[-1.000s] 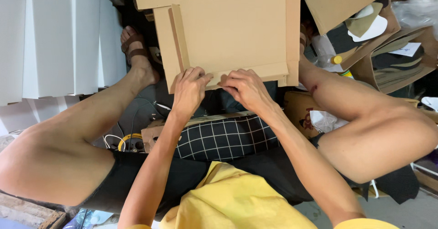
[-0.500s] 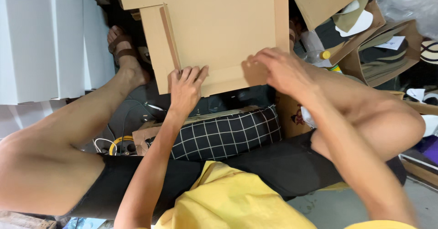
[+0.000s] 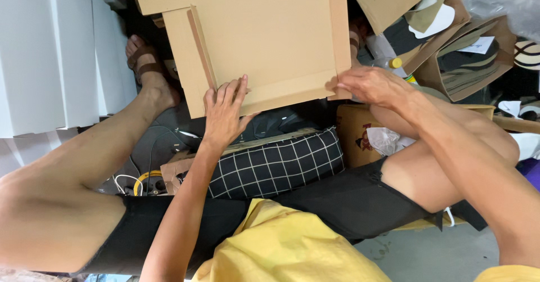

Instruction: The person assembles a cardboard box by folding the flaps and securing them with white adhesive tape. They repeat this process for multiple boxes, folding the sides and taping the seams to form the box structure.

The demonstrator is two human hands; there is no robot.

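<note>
Cardboard fills the upper middle of the head view — a flat brown corrugated cardboard box blank [image 3: 264, 40] with folded side flaps, held out in front of you above your knees. Your left hand [image 3: 224, 113] lies flat against its near edge, palm down, fingers [image 3: 228, 93] stretched out and slightly spread over the narrow folded strip along the bottom; they press on the board rather than close round it. Your right hand [image 3: 371, 85] is at the blank's lower right corner, fingers drawn together and pinching that corner where the side flap meets the bottom strip.

Below the blank, between your legs, you have a black cushion with a white grid pattern [image 3: 275, 164], resting on a low cardboard box [image 3: 174, 172]; just left of it lies a coil of yellow and white cable [image 3: 138, 182]. Your left leg runs out to the upper left, its foot in a brown strapped sandal [image 3: 143, 62] beside a stack of white flat panels [image 3: 50, 51]. Your right knee is bent at the right, near a small brown printed carton [image 3: 357, 133] that has crumpled white plastic [image 3: 388, 141] on it. At the upper right stand open brown cartons [image 3: 461, 51] holding dark and pale flat pieces — what they are you cannot tell. A yellow shirt [image 3: 281, 242] shows at the bottom edge.
</note>
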